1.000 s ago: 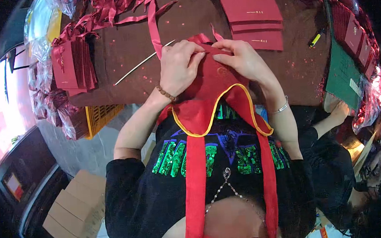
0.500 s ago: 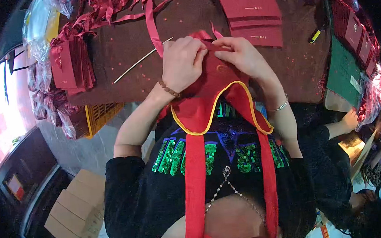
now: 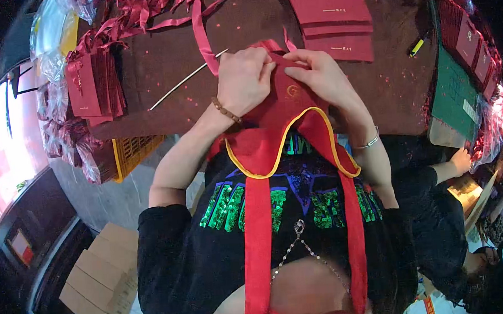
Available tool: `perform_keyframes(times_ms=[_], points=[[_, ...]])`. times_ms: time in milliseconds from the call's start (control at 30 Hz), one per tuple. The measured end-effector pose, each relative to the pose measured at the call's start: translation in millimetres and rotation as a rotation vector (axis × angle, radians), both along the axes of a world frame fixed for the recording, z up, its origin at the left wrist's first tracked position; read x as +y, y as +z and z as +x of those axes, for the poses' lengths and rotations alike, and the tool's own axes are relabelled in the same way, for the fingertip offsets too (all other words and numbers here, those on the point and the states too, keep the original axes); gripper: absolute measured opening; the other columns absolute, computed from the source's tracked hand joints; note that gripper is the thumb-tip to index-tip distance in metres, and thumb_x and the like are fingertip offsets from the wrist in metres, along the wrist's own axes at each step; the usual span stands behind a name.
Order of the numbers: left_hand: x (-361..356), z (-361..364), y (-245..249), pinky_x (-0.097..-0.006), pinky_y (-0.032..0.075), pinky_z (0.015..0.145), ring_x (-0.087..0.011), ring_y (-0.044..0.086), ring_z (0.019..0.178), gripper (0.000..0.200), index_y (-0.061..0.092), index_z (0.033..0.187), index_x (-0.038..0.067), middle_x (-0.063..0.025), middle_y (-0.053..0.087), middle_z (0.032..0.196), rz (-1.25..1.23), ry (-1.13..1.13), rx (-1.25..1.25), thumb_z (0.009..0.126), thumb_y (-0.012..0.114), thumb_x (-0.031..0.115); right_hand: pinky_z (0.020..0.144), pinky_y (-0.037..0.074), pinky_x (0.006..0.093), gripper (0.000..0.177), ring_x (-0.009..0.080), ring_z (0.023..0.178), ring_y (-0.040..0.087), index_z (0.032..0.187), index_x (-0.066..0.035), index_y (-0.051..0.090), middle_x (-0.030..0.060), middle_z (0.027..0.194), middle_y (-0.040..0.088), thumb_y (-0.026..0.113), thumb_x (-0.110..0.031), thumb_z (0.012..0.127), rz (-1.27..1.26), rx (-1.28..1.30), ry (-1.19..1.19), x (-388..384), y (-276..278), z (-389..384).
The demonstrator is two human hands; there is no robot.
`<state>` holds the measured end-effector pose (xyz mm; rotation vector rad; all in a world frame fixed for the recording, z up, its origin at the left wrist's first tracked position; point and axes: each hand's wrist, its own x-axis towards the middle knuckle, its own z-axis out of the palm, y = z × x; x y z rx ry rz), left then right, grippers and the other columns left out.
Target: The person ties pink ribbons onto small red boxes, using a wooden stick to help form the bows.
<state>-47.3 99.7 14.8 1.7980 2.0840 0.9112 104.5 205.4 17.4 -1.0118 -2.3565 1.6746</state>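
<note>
Fingers (image 3: 260, 61) of the left hand (image 3: 244, 80) and the right hand (image 3: 327, 77) meet, pinched on the ribbon (image 3: 201, 33) at the top edge of a red card (image 3: 287, 97). The card sits at the near edge of the surface (image 3: 243, 19), its lower edge over the apron (image 3: 260, 151). Bare surface lies just beyond the knuckles, bounded by a thin rod (image 3: 186, 80) and card stack (image 3: 94, 86) to the left, covers (image 3: 335, 19) ahead to the right, and a green mat (image 3: 452, 96) far right, where another person's hand (image 3: 462, 158) rests.
</note>
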Motion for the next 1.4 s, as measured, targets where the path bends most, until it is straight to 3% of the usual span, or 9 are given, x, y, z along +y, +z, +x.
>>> perform_keyframes(times_ms=[67, 233, 333, 567, 700, 1000, 1067, 1167, 1400], points=[[1.0, -0.8, 5.3, -0.0429, 0.041, 0.059, -0.0291, 0.059, 0.066, 0.013, 0.055, 0.071, 0.005, -0.0102, 0.059, 0.068, -0.04, 0.002, -0.025, 0.074, 0.062, 0.016, 0.078, 0.046, 0.026, 0.033, 0.0118, 0.086, 0.058, 0.109, 0.003, 0.057, 0.0102, 0.097, 0.065, 0.06, -0.014, 0.081, -0.047, -0.028, 0.003, -1.6, 2.6, -0.1], [5.4, -6.9, 9.4, -0.0418, 0.044, 0.058, -0.0296, 0.06, 0.066, 0.014, 0.058, 0.072, 0.004, -0.013, 0.06, 0.068, -0.153, -0.017, -0.046, 0.075, 0.062, 0.018, 0.076, 0.046, 0.0256, 0.032, 0.0106, 0.084, 0.057, 0.109, 0.003, 0.057, 0.0082, 0.093, 0.065, 0.06, -0.013, 0.082, -0.005, -0.038, 0.008, -3.1, 4.6, 1.0], [2.9, -9.8, 8.9, -0.0392, 0.046, 0.06, -0.0294, 0.06, 0.066, 0.012, 0.06, 0.075, 0.005, -0.0132, 0.061, 0.07, -0.277, 0.011, -0.269, 0.075, 0.063, 0.017, 0.077, 0.045, 0.0243, 0.031, 0.0096, 0.085, 0.056, 0.11, 0.004, 0.057, 0.0058, 0.094, 0.064, 0.059, -0.011, 0.083, -0.042, -0.004, 0.036, -1.0, -7.3, 4.5], [-4.6, -1.6, 1.4, -0.0375, 0.043, 0.061, -0.026, 0.059, 0.068, 0.006, 0.061, 0.076, 0.006, -0.0084, 0.061, 0.073, 0.025, 0.042, -0.256, 0.075, 0.063, 0.012, 0.074, 0.044, 0.0213, 0.032, 0.0072, 0.085, 0.054, 0.114, 0.004, 0.054, 0.0032, 0.095, 0.062, 0.057, -0.008, 0.084, -0.223, 0.001, 0.019, 2.6, -1.5, 4.9], [-6.5, 1.3, 0.6, -0.0368, 0.037, 0.068, -0.0228, 0.057, 0.076, 0.005, 0.063, 0.078, 0.01, -0.0051, 0.059, 0.075, 0.071, 0.014, -0.115, 0.074, 0.064, 0.013, 0.075, 0.044, 0.0211, 0.032, 0.0071, 0.086, 0.054, 0.113, 0.004, 0.055, 0.0033, 0.095, 0.061, 0.058, -0.008, 0.084, -0.236, 0.058, -0.009, -0.9, 0.0, 4.2], [-6.0, 4.3, -6.7, -0.0367, 0.035, 0.07, -0.0237, 0.054, 0.078, 0.007, 0.06, 0.078, 0.009, -0.0046, 0.056, 0.079, 0.021, 0.054, -0.217, 0.075, 0.063, 0.015, 0.074, 0.045, 0.0227, 0.031, 0.0077, 0.084, 0.055, 0.112, 0.004, 0.056, 0.0046, 0.096, 0.062, 0.059, -0.009, 0.083, -0.125, 0.009, 0.013, -0.6, -4.6, 4.7], [-4.5, 6.4, -4.1, -0.0372, 0.035, 0.069, -0.024, 0.054, 0.078, 0.008, 0.059, 0.078, 0.009, -0.0047, 0.055, 0.079, 0.038, 0.019, -0.156, 0.075, 0.063, 0.015, 0.079, 0.046, 0.0325, 0.036, 0.0254, 0.09, 0.063, 0.106, 0.0, 0.061, 0.017, 0.097, 0.064, 0.06, -0.023, 0.078, -0.217, 0.051, -0.019, -0.7, -2.7, 5.1], [-3.1, 8.1, -9.2, -0.0383, 0.035, 0.067, -0.0246, 0.054, 0.078, 0.009, 0.057, 0.078, 0.009, -0.0052, 0.054, 0.077, 0.067, -0.014, -0.122, 0.075, 0.063, 0.015, 0.082, 0.046, 0.0323, 0.035, 0.0256, 0.092, 0.062, 0.106, 0.0, 0.06, 0.0169, 0.099, 0.064, 0.06, -0.022, 0.079, -0.081, 0.071, -0.014, -0.5, -10.4, 5.5], [-0.5, 13.7, -4.4, -0.0384, 0.035, 0.065, -0.0248, 0.054, 0.077, 0.011, 0.055, 0.079, 0.009, -0.0056, 0.054, 0.077, 0.134, 0.031, -0.038, 0.073, 0.064, 0.013, 0.083, 0.046, 0.0329, 0.036, 0.0256, 0.094, 0.062, 0.107, 0.0, 0.06, 0.0166, 0.1, 0.064, 0.059, -0.022, 0.079, -0.182, -0.003, -0.026, 0.8, -2.0, 6.8]])
